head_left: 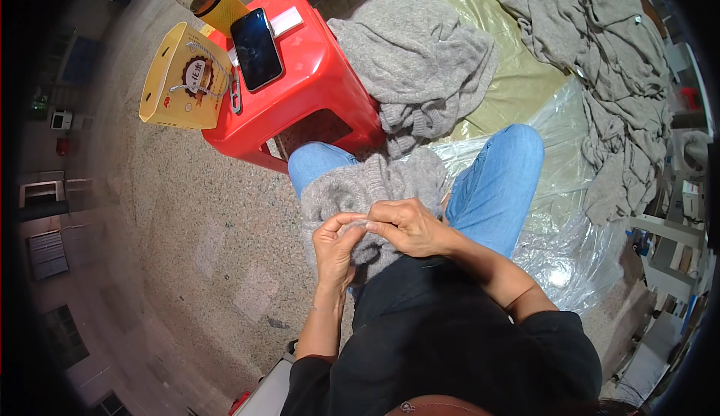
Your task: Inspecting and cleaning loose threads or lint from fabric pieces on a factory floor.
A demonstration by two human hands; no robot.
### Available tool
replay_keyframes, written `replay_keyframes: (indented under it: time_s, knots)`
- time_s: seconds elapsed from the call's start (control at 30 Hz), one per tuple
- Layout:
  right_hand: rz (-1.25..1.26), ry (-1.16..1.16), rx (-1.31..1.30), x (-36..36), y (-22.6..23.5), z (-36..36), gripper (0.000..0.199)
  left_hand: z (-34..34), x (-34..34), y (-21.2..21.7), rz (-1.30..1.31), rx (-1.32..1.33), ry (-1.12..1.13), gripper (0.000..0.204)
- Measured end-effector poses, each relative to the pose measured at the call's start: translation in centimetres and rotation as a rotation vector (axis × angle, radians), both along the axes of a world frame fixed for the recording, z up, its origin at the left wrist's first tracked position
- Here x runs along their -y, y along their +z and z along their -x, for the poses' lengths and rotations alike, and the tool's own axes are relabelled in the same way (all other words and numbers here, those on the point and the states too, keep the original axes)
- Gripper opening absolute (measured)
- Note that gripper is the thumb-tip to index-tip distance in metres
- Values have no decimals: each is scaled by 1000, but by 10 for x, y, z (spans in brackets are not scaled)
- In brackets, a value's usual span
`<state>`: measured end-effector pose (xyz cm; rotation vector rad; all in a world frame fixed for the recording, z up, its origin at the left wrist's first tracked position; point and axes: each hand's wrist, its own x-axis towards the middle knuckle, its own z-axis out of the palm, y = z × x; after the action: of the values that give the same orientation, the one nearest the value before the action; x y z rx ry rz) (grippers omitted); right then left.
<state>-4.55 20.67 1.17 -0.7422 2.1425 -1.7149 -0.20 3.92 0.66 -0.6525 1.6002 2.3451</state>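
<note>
A grey knitted garment (349, 188) lies bunched over my lap, across my knees in blue jeans. My left hand (336, 245) pinches an edge of its knit between thumb and fingers. Right beside it, my right hand (407, 226) grips the same edge, its curled fingers meeting the left fingertips. The short stretch of knit between the hands is held up toward me. Whether a small tool is inside the fingers cannot be made out.
Ahead stands a red plastic stool (315, 63) bearing a phone (256, 48), small snips (236, 95), a yellow paper bag (176, 78) and a bottle (214, 3). Another grey knit piece (420, 56) rests beside it. More grey knits (622, 78) pile on plastic sheeting (559, 221) at right.
</note>
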Motion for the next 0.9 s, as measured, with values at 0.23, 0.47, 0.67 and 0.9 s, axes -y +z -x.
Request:
replay_keyframes:
  time_s: [0.23, 0.47, 0.67, 0.9]
  knots:
    - [21, -146, -92, 6, -14, -10, 17, 4, -9, -11, 717, -464, 93, 13]
    - [-125, -85, 32, -49, -22, -2, 35, 13, 51, -9, 156, 7, 279, 11]
    - [-119, -261, 258, -71, -20, -1, 25, -2, 72, -3, -200, 69, 116, 17]
    - [91, -450, 429, -86, -43, -3, 17, -1, 44, 19, -266, 77, 179, 7]
